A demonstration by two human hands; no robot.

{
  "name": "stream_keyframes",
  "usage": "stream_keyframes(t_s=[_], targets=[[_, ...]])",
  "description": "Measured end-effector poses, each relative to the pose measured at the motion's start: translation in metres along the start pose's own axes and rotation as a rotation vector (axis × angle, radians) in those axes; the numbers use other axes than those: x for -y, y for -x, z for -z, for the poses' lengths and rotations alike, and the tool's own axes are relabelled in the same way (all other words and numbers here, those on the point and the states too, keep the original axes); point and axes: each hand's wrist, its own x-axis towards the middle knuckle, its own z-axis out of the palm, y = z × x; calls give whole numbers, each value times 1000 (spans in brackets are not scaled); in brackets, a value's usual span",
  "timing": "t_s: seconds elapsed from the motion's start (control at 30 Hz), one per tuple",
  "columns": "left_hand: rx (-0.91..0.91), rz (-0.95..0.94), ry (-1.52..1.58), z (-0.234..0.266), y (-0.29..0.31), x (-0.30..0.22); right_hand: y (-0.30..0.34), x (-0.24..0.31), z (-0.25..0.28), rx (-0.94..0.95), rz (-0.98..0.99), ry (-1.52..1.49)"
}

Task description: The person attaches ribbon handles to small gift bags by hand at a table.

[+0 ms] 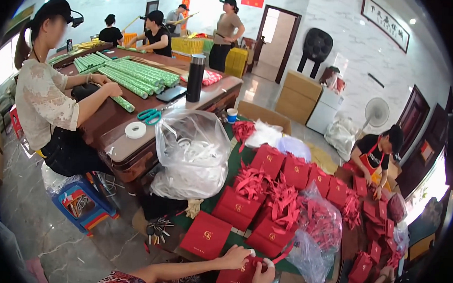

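Low in the view, a small red paper gift bag (233,279) with gold lettering is between my two hands. My left hand (235,258) comes across from the lower left, with its fingers closed at the bag's top edge. My right hand (264,279) pinches the bag's right side. White coverings wrap fingertips on both hands. A red ribbon (284,252) rises from beside my right fingers; its lower end is hidden. Left of my hands lies another red bag (205,235), flat on the green mat.
Stacked red bags (236,208), ribbon bundles (283,199) and a clear plastic bag of ribbons (320,221) crowd the table. A large bag of white strips (193,152) stands beyond. Keys (158,230) hang at left. Co-workers sit and stand around; one's hand (386,274) is at lower right.
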Motion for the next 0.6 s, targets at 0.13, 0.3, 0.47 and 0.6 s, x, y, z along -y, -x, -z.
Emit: stream_keyframes(t_s=[0.13, 0.3, 0.47, 0.6], targets=[[29, 61, 11, -13, -7, 9, -3, -5, -8, 19, -4, 12], [-65, 91, 104, -8, -9, 7, -9, -3, -11, 7, -27, -85], [-223, -3, 137, -9, -9, -3, -10, 15, -2, 4, -37, -20], [-109, 72, 171, -6, -5, -2, -8, 20, 0, 4, 52, 29]])
